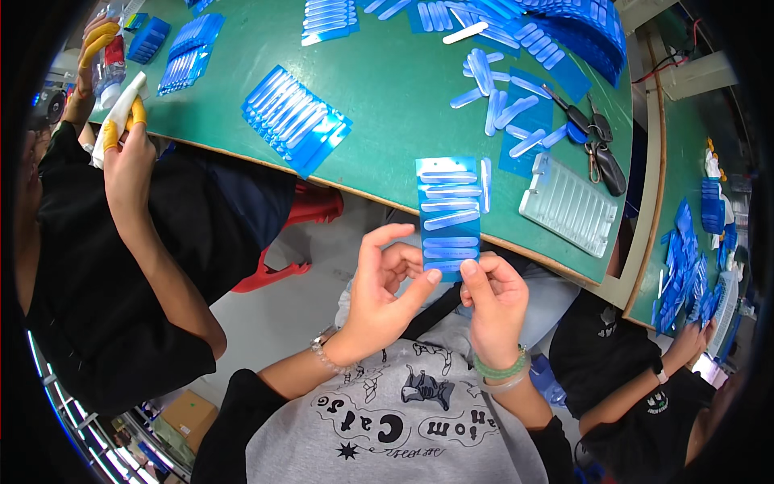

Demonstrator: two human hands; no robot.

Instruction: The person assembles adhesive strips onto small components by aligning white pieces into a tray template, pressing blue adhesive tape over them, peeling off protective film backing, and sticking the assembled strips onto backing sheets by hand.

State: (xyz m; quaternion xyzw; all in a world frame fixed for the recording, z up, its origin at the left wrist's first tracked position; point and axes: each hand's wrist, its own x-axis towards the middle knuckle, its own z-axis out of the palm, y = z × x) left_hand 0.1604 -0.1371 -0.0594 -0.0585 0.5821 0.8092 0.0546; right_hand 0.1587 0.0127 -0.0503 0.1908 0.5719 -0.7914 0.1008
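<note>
A blue film sheet with several narrow, pale rounded strips in a column is held upright at the table's near edge. Its lower right corner is pinched between thumb and fingers of my right hand. At the lower left corner, my left hand has its thumb on the sheet and its curled fingers at the edge, partly hidden; the index finger stands away. One loose strip lies right beside the sheet. To the right is a clear ribbed plastic tray with long slots.
On the green table are fanned blue sheets, loose strips, a large blue pile and dark-handled tools. At left a co-worker in yellow finger covers holds a white item. Another co-worker sits at right. A red stool stands left.
</note>
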